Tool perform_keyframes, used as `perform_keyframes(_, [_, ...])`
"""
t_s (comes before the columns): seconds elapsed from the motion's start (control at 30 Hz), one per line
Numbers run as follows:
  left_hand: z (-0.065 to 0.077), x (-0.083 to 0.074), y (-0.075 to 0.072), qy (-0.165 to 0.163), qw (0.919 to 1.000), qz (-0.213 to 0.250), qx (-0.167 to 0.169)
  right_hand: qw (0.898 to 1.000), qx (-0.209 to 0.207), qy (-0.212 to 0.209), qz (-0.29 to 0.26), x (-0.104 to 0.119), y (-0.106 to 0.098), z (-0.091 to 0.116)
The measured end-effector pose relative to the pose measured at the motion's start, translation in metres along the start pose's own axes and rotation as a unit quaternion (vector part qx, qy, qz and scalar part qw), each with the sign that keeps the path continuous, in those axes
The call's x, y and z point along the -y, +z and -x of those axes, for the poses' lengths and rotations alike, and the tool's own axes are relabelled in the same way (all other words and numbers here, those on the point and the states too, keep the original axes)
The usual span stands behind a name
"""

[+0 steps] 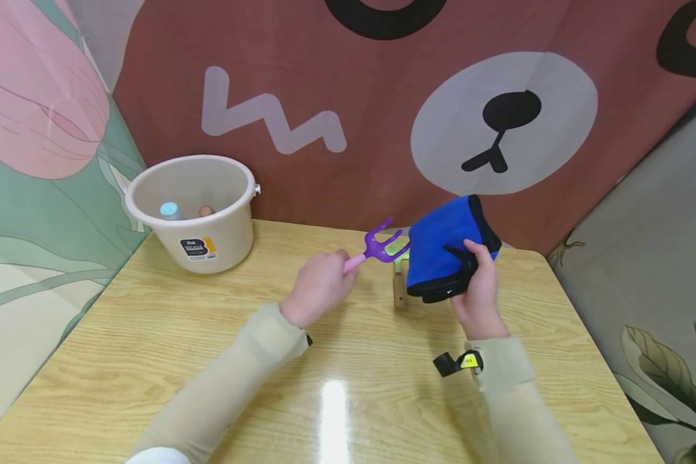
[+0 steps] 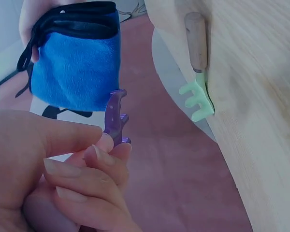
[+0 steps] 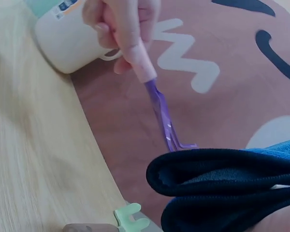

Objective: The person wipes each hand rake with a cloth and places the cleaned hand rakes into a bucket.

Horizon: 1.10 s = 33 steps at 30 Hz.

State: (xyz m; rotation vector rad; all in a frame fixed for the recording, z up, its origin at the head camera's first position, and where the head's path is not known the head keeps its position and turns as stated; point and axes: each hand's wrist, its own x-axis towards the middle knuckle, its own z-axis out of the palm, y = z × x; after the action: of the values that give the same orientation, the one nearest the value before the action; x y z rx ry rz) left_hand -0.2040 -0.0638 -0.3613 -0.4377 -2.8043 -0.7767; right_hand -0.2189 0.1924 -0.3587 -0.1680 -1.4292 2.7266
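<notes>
My left hand (image 1: 320, 288) grips the pink handle of a small purple garden rake (image 1: 377, 247), its tines pointing right. My right hand (image 1: 479, 299) holds a folded blue towel (image 1: 441, 241) with black edging up over the table, thumb on the near face. In the head view the tines come right up to the towel's left edge; the right wrist view shows their tips by its fold, though contact is hard to tell. A light-green rake with a wooden handle (image 1: 400, 291) lies on the table below, its head partly covered by the purple rake and towel.
A beige bucket (image 1: 223, 238) stands at the back left of the wooden table (image 1: 168, 328). Inside it are a light-blue-topped thing (image 1: 169, 209) and a brown rounded end (image 1: 206, 211). A printed brown cloth (image 1: 290, 58) hangs along the table's back edge.
</notes>
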Motion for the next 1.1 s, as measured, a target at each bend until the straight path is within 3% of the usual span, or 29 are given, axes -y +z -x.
perform_keyframes(0.23, [0.002,-0.005,0.002,0.01,0.9999,0.001,-0.001,0.99,-0.025,-0.027,0.133,-0.009,0.014,0.009])
perform_keyframes(0.53, [0.004,-0.013,0.003,0.035,0.9992,-0.012,-0.014,0.955,-0.038,-0.071,0.284,-0.025,0.024,0.013])
perform_keyframes(0.73, [0.006,-0.017,0.002,0.041,0.9989,-0.018,-0.016,0.932,-0.041,-0.106,0.343,-0.034,0.023,0.011])
perform_keyframes(1.1, [0.006,-0.023,0.002,0.053,0.9983,-0.017,-0.015,0.891,-0.007,-0.168,0.421,-0.045,0.024,0.01])
